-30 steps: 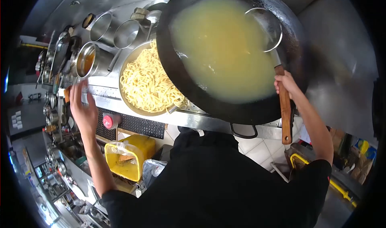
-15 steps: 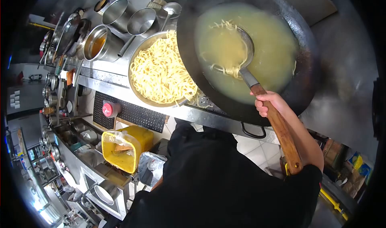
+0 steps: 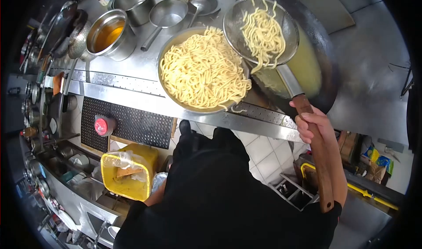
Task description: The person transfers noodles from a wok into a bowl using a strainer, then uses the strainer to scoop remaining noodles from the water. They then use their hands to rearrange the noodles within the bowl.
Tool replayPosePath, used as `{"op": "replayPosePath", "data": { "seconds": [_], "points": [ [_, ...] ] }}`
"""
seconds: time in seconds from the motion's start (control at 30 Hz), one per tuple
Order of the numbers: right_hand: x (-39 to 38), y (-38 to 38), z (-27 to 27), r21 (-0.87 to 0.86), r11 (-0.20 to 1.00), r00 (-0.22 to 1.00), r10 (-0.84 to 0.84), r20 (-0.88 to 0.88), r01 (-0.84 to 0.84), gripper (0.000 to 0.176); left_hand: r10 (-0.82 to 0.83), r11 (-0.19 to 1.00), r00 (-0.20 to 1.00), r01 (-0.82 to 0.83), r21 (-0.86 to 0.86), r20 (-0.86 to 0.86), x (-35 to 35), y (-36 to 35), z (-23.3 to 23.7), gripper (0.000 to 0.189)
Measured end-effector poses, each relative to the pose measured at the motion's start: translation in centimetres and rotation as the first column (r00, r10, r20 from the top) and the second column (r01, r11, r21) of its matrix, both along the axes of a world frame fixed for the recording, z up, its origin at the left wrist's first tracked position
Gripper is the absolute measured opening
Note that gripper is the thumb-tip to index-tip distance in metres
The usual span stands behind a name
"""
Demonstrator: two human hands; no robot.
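My right hand (image 3: pixel 315 125) is closed around the wooden handle of a large strainer (image 3: pixel 234 27). Its round mesh bowl holds a small clump of wet noodles (image 3: pixel 263 34) and hangs over the left side of the wok (image 3: pixel 327 51), above the cloudy yellowish liquid (image 3: pixel 309 71). Directly left of the strainer, a wide metal bowl (image 3: pixel 163 87) is heaped with cooked noodles (image 3: pixel 202 69); some strands hang over its front rim. Only a bit of my left arm (image 3: pixel 156 197) shows low beside my body; that hand is out of sight.
A pot of orange-brown liquid (image 3: pixel 100 51), a saucepan (image 3: pixel 168 15) and a deep pot (image 3: pixel 140 7) stand left on the steel counter. Below are a yellow bin (image 3: pixel 151 161), a red-lidded container (image 3: pixel 101 126) and a black perforated mat (image 3: pixel 132 121). Yellow pipe (image 3: pixel 369 195) runs low right.
The strainer has risen out of the liquid and moved up over the wok's left side, now carrying noodles. My right hand has shifted right and nearer my body. The whole view has shifted.
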State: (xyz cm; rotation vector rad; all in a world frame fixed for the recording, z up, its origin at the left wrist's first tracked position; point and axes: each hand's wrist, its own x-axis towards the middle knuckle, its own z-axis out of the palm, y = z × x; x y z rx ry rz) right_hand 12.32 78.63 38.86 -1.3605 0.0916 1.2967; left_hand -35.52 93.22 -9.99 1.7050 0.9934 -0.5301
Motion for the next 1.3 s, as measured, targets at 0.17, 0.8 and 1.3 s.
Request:
{"op": "replayPosePath", "data": {
  "seconds": [0.17,0.8,1.3],
  "points": [
    [-6.1,3.6,1.5,-0.120,0.992,0.995,-0.017,0.098,0.029,0.045,-0.204,0.978,0.979,0.204,0.045,0.017,-0.9,4.2,-0.5,0.021],
    [-1.6,-2.5,1.6,-0.514,0.736,0.396,0.355,0.847,0.441,0.037,-0.087,0.996,0.996,0.087,-0.012,-0.028,-1.2,9.2,-2.0,0.018],
    [11.3,-15.4,-6.1,-0.629,0.747,0.976,-0.141,0.167,0.215,0.016,0.715,0.571,0.675,-0.715,-0.404,-0.183,-1.5,7.2,-1.5,0.017]
  ]
}}
